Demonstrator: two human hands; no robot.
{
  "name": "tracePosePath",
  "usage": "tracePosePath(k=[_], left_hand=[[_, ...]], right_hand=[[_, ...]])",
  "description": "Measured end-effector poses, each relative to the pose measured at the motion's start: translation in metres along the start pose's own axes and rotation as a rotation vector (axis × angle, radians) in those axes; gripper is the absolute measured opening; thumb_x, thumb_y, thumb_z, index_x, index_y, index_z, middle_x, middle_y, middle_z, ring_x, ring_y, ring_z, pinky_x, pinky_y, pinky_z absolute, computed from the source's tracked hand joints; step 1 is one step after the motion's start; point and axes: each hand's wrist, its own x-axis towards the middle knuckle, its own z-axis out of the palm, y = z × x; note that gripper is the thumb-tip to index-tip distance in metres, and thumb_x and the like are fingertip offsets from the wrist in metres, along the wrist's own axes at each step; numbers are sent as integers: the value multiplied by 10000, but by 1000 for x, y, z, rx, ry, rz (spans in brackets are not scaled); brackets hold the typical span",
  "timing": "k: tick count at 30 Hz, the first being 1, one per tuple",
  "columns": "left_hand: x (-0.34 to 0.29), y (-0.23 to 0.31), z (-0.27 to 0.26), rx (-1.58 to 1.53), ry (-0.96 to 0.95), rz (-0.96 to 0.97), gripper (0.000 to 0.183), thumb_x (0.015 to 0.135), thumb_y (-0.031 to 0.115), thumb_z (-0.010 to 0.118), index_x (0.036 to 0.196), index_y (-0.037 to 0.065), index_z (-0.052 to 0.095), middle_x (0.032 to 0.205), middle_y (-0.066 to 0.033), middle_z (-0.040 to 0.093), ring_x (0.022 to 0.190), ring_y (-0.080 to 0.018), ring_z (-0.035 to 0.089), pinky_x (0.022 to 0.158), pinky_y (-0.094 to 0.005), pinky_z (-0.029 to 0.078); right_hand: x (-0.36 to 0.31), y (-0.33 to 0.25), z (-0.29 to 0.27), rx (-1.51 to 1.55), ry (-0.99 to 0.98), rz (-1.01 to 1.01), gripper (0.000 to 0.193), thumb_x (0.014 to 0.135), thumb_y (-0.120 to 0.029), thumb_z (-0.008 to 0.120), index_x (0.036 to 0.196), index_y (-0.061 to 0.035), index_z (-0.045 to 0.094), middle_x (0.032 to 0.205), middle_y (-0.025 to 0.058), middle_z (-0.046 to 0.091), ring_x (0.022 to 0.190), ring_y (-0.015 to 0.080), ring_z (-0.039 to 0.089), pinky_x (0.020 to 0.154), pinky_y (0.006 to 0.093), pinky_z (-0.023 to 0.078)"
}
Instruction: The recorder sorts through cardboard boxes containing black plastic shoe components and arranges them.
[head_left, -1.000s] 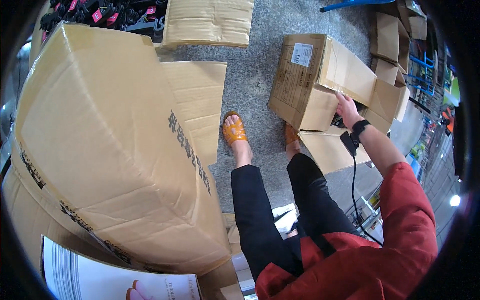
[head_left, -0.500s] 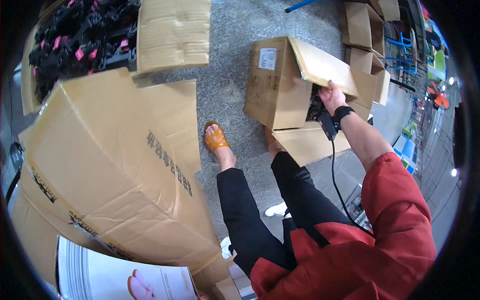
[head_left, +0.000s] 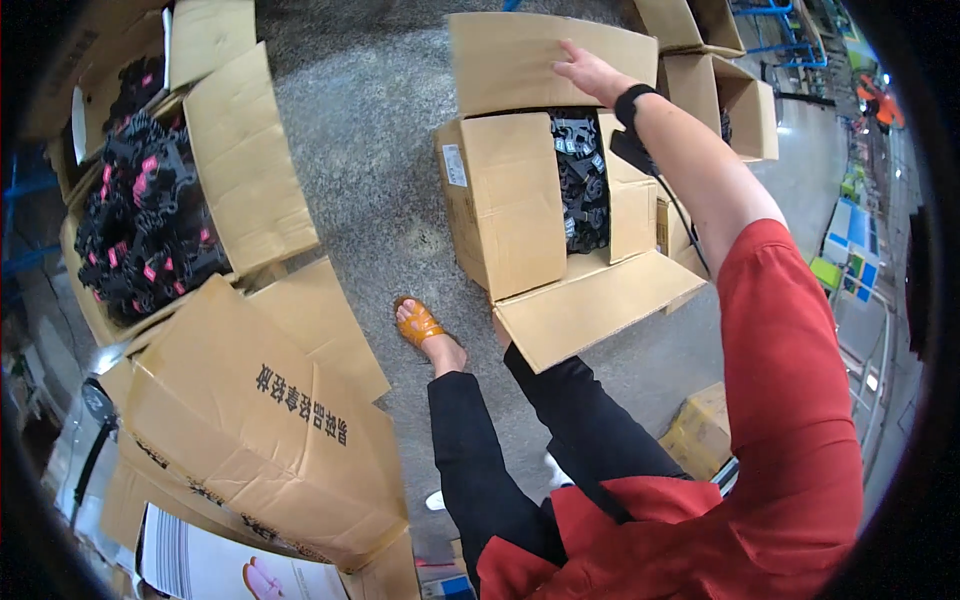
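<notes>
Right arm (head_left: 700,165) stretched out forward, nearly straight. Right hand (head_left: 592,78) unclenched, fingers (head_left: 570,49) apart, pointing forward-left.

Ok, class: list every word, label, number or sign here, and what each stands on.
I won't copy wording, only place it:
Large brown box: bold black characters.
White label on open box: too small to read.
Pink tags, pale tags: too small.
White pack: lettering blurred.

Black plastic pieces (head_left: 582,195) half hidden under brown cardboard flaps (head_left: 515,205) (small pale tags (head_left: 564,145) unreadable); white shoe-printed carton (head_left: 215,562) cut off at bottom edge.
</notes>
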Motion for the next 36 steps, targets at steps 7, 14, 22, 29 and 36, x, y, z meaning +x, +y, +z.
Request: tracePosePath(k=[7, 14, 22, 29, 36], left_hand=[[-62, -32, 118, 308, 163, 216, 459, 849, 136, 494, 1251, -69, 416, 1300, -201, 455, 1207, -293, 422, 1046, -393, 331], [-72, -43, 138, 115, -387, -206, 467, 812, 102, 527, 1238, -60, 426, 1262, -195, 489, 1173, -303, 455, 1030, -408, 352], [-80, -86, 195, 426, -191, -58, 469, 798, 106, 559, 1238, -15, 450, 1237, -176, 517, 1169, -283, 465, 1013, -385, 378], [-11, -108, 236, 601, -415, 64, 392, 757, 63, 543, 1143, 25, 486, 1141, -138, 573, 1072, -267, 536, 981, -443, 386], [123, -106, 301, 648, -463, 36, 171, 791, 46, 525, 958, 17, 514, 1003, -126, 598, 973, -270, 570, 899, -458, 456]], right_hand=[[-59, 28, 103, -297, 339, -262, 742, 682, -276, 733, 1271, 11, 384, 1358, 292, 259, 1239, 462, 278, 1029, 474, 308], [-153, 18, 129, -120, 215, 121, 746, 671, -213, 749, 1279, -42, 353, 1318, 229, 315, 1267, 371, 281, 1023, 470, 308], [-170, 22, 113, 227, 431, 318, 717, 692, -146, 709, 1280, -4, 325, 1055, 177, 500, 1016, 327, 469, 907, 473, 330], [-246, -58, 144, 476, -117, -142, 630, 838, -254, 579, 1372, -76, 297, 1387, 246, 275, 1239, 414, 328, 979, 483, 365], [-235, -32, 217, -243, -447, -283, 445, 817, -244, 540, 1233, -85, 530, 1474, 109, 215, 1370, 263, 144, 1038, 414, 296]])
